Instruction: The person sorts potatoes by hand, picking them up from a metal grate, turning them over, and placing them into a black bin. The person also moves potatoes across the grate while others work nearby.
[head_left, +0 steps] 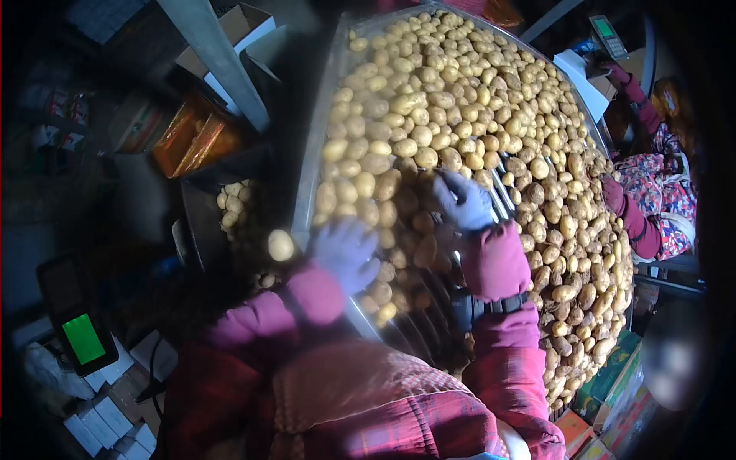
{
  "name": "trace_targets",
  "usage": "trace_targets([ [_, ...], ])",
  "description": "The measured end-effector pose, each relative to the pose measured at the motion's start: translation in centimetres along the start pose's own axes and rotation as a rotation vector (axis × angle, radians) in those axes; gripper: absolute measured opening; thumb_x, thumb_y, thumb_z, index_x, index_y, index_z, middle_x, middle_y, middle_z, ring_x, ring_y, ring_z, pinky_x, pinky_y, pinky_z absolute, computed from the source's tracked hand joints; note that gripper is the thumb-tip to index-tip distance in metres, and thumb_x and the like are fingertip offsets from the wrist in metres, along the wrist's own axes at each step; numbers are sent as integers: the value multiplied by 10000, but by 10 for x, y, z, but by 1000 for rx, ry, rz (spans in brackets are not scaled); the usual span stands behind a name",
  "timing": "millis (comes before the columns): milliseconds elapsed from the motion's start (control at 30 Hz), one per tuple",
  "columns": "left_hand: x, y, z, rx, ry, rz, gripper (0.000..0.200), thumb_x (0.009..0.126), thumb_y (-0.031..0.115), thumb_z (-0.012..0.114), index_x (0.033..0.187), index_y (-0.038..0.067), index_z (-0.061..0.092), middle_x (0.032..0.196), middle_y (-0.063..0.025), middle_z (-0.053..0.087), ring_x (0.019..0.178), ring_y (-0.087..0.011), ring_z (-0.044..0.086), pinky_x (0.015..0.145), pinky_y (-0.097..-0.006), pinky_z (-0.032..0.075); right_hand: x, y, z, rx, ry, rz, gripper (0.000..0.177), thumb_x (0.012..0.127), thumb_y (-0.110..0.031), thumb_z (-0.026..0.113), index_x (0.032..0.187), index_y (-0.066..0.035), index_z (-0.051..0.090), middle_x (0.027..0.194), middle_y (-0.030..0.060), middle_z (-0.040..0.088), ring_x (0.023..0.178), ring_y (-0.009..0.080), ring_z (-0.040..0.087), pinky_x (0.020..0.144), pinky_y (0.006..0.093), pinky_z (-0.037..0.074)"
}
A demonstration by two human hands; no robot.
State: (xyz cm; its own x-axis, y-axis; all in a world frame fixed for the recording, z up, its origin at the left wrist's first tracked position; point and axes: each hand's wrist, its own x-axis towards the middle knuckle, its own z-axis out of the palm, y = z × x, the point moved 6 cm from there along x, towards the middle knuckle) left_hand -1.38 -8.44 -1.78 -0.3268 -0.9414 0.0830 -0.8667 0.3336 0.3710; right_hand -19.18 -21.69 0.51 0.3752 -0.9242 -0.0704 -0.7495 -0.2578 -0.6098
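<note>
2 gloved hands are over the potatoes (460,100) here, a heap far too many to count, covering the tabletop (313,153) from the far end down to the right edge. The left hand (345,253) sits at the near left edge, blurred, its fingers spread loose and open above the potatoes, with nothing clearly held. Just beside it, past that left edge, 1 single potato (280,245) shows bright against the dark, apart from the heap.

The right hand (464,201) is nearer the middle, palm down and touching the potatoes, fingers pointing away from the person; whether it has closed on 1 of them, I cannot tell. Right next to it the heap thins and the tabletop's metal bars (502,195) show through.

Off the left edge, 1 smaller batch of potatoes (232,203) lies lower down. At the right edge, 1 co-worker in a floral sleeve (659,192) has 1 hand (613,195) on the heap. I count 2 lit green screens: 1 at the near left (83,337), 1 at the far right (606,31).
</note>
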Motion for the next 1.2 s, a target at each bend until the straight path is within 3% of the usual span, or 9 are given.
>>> trace_targets([
  [100,-1,-1,-1,11,13,-1,427,785,363,567,1130,112,588,1164,-84,534,1159,-272,456,922,-460,371,75,-24,-6,-164,238,-147,335,893,-318,542,1102,-66,611,1031,150,637,946,316,619,821,403,481],
  [267,-7,-11,19,87,-83,24,446,795,398,571,1155,135,576,1231,-85,493,1210,-279,417,937,-472,359,183,-10,41,-370,111,-54,428,855,-394,534,1204,-147,564,1236,152,538,1104,358,528,918,463,441],
  [400,-5,-14,20,-50,-122,-17,470,783,425,584,1160,145,572,1230,-104,483,1202,-292,415,937,-484,359,202,-17,34,-570,-60,181,439,807,-425,542,1183,-201,573,1249,129,529,1108,325,533,922,494,439],
  [533,6,-13,4,-256,-192,-62,461,795,400,576,1168,129,564,1156,-132,499,1115,-329,466,931,-474,373,213,-1,35,-614,-203,125,408,809,-394,535,1162,-195,577,1168,130,565,1064,338,549,893,477,453],
  [667,5,-7,-7,-230,-99,147,418,807,351,576,1130,87,566,1083,-140,518,1050,-346,492,931,-469,389,211,-8,42,-631,-276,115,394,816,-387,547,1154,-188,580,1136,138,579,1035,343,561,873,468,463],
  [867,8,-16,-30,-239,114,58,369,796,339,601,1049,70,582,1048,-137,531,1037,-333,497,935,-472,392,218,-29,45,-649,-296,86,375,825,-377,565,1142,-176,584,1087,149,598,993,350,580,845,455,478],
  [967,4,-18,-30,-316,151,42,328,793,337,599,995,78,582,1012,-115,529,995,-309,506,867,-458,411,197,-43,38,-589,-265,33,366,830,-372,574,1136,-170,587,1063,154,608,972,353,589,830,448,485],
  [1100,-4,-15,8,-119,112,55,344,814,428,515,965,130,596,1008,-84,541,984,-279,509,792,-439,410,109,-61,-8,-366,249,-43,343,871,-222,606,1185,-90,569,1033,152,645,928,298,642,792,352,508],
  [1200,-9,-11,12,-138,42,26,418,811,448,527,1068,126,597,1165,-112,531,1115,-321,464,880,-472,389,71,-58,7,107,-25,-167,357,876,-209,617,1182,-30,568,976,128,653,892,187,645,804,313,494],
])
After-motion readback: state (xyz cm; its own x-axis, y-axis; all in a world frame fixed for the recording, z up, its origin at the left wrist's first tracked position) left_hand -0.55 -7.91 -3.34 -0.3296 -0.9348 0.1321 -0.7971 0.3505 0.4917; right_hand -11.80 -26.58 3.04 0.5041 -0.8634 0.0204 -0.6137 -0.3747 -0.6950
